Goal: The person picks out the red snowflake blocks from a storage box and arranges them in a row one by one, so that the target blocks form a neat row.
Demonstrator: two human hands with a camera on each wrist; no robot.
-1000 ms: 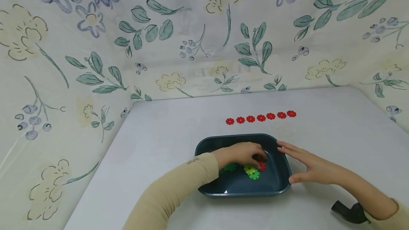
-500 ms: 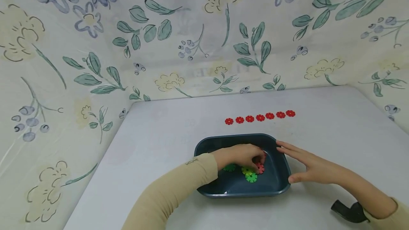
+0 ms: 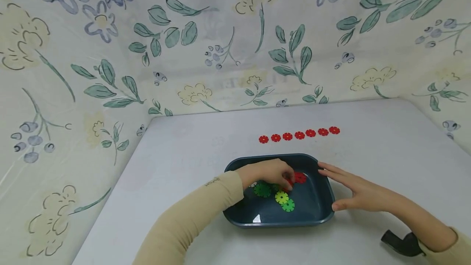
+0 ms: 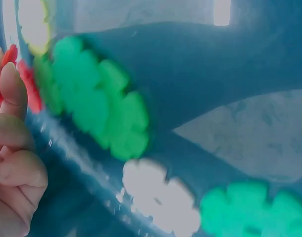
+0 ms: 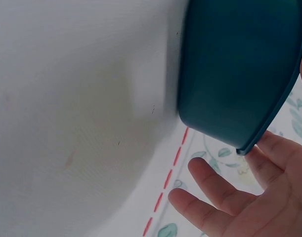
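Note:
My left hand (image 3: pixel 274 171) is inside the dark blue tray (image 3: pixel 279 225), pinching a red flower-shaped disc (image 4: pixel 11 53) between thumb and fingertip. Another red disc (image 3: pixel 300 178) lies in the tray to the right of that hand. Nearer the front are a yellow disc (image 3: pixel 281 197) and a light green disc (image 3: pixel 288 205). A darker green disc (image 3: pixel 262 189) lies below the left wrist, and a white disc (image 4: pixel 160 197) shows in the left wrist view. My right hand (image 3: pixel 362 191) has its fingers spread and touches the tray's right rim.
Behind the tray, several red flower discs (image 3: pixel 299 135) form a row on the white table (image 3: pixel 191 146). A black curved object (image 3: pixel 402 243) is beside the right wrist. Floral-patterned sheeting (image 3: pixel 220 52) surrounds the table at the back and sides.
My left hand has moved left within the tray with a red disc in its fingers, uncovering another red disc and more of the green ones. The right hand stays at the rim.

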